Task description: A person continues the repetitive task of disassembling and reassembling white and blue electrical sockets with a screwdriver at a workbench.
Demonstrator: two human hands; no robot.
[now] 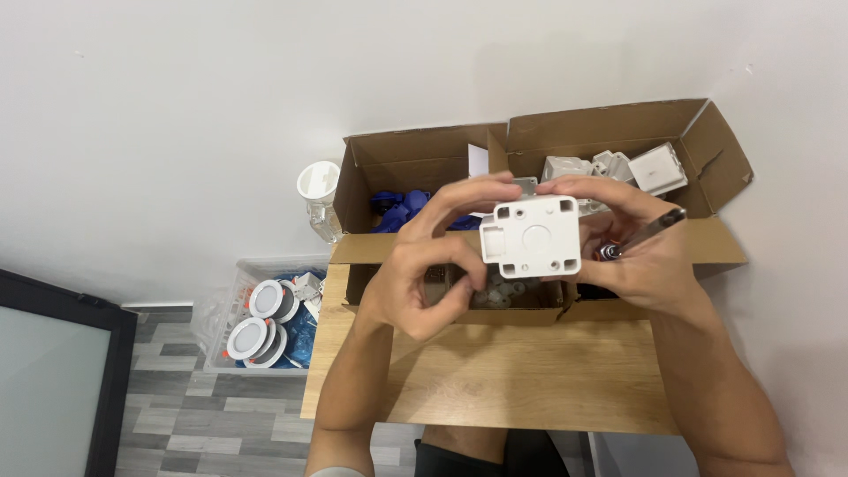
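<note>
Both hands meet above the desk, holding 1 square white plastic housing point(531, 236) between them, its flat back with a round boss facing up. The left hand point(427, 265) curls its fingers around the housing's left edge, thumb over the top. The right hand point(638, 256) clasps the right edge and also pinches a slim metal screwdriver point(652, 231) that angles up to the right.

Directly below stands an open brown cardboard box point(715, 159) with 2 compartments: the left holds blue plastic parts point(399, 210), the right holds more white housings point(655, 168). It rests on a wooden desk point(512, 380). A clear plastic cup point(320, 199) stands just beside the box. On the floor, a clear bin point(256, 265) holds round white downlights point(265, 299).
</note>
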